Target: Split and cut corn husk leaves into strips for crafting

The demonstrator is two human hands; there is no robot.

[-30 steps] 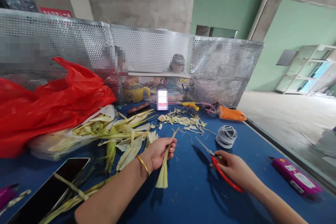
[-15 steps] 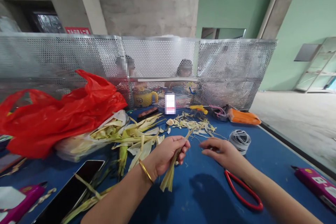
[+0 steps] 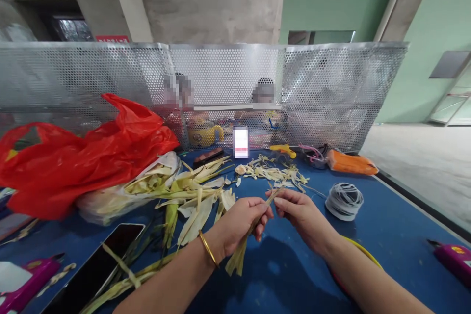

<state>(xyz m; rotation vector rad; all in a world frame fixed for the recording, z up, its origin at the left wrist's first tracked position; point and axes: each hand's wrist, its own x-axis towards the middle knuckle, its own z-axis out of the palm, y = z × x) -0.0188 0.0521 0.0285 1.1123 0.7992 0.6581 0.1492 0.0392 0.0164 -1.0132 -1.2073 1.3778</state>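
Note:
My left hand (image 3: 241, 223), with a gold bangle at the wrist, is closed around a folded strip of pale corn husk (image 3: 238, 256) that hangs down toward the blue table (image 3: 386, 225). My right hand (image 3: 300, 213) pinches the upper tip of the same husk strip, close against the left hand. The red-handled scissors (image 3: 362, 251) lie on the table under my right forearm, mostly hidden. A heap of corn husks (image 3: 184, 189) lies to the left of my hands.
A red plastic bag (image 3: 73, 157) sits at left over a clear bag of husks. Husk trimmings (image 3: 272, 172), a coil of white cord (image 3: 344, 201), an orange pouch (image 3: 349, 163), a dark phone (image 3: 99, 267) and pink cutters (image 3: 452, 257) lie about. People sit behind the perforated metal screen (image 3: 221, 78).
My right hand let go of the red scissors, left them on the table and came across to pinch the top of the husk strip. The left hand kept its grip.

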